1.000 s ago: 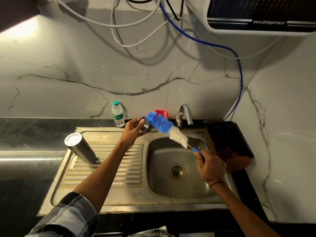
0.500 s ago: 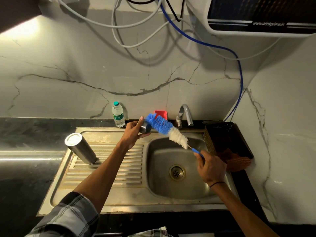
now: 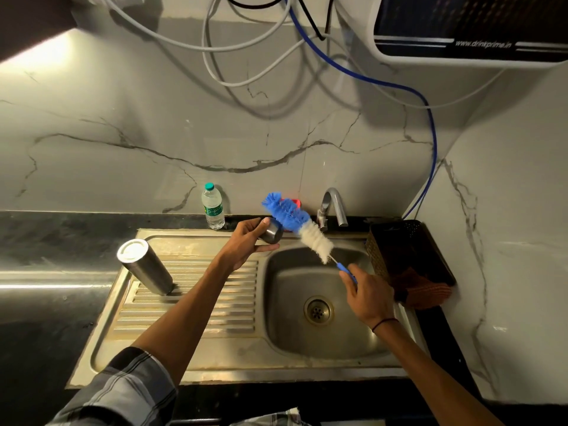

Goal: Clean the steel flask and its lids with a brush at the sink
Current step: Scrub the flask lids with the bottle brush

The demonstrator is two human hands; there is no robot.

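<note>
My left hand (image 3: pixel 246 241) holds a small steel lid (image 3: pixel 272 233) above the back rim of the sink (image 3: pixel 322 302). My right hand (image 3: pixel 367 292) grips the blue handle of a bottle brush (image 3: pixel 296 224) with blue and white bristles. The blue bristles lie against the lid's far side. The steel flask (image 3: pixel 144 267) stands upside down on the ribbed drainboard (image 3: pixel 190 305) at the left, apart from both hands.
A tap (image 3: pixel 333 207) stands behind the basin. A plastic water bottle (image 3: pixel 212 206) and a red object (image 3: pixel 295 202) sit by the wall. A dark basket (image 3: pixel 405 256) with an orange cloth (image 3: pixel 425 292) sits right of the sink. Cables hang above.
The brush has slid a little along the lid, and my left hand has turned the lid slightly. The flask has not moved.
</note>
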